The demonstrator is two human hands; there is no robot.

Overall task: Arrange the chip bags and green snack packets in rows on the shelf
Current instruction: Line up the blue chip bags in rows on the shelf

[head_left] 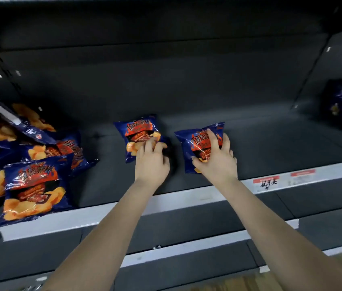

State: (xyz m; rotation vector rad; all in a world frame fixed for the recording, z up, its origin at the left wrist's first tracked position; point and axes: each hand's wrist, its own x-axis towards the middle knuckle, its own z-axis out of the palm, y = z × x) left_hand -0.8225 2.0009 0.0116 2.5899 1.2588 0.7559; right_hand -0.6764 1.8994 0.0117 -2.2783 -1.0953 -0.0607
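Two-handed, we are lining up a shelf (270,143) row mid-frame: left hand (152,162) fingers (149,143) clamping the left bag (138,129), right hand (218,162) the right bag (195,143).

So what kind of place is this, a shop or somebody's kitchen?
Most likely a shop: a tiered dark shelf with price labels on its pale front strip, stocked with many identical blue chip bags.

Red-topped price tag (267,181), handwritten, on white edge strip (189,198); second tag (302,174) beside it, blurred. White lower rail (187,246) beneath. Wood floor (239,284) at bottom. Dark back panel (166,80).
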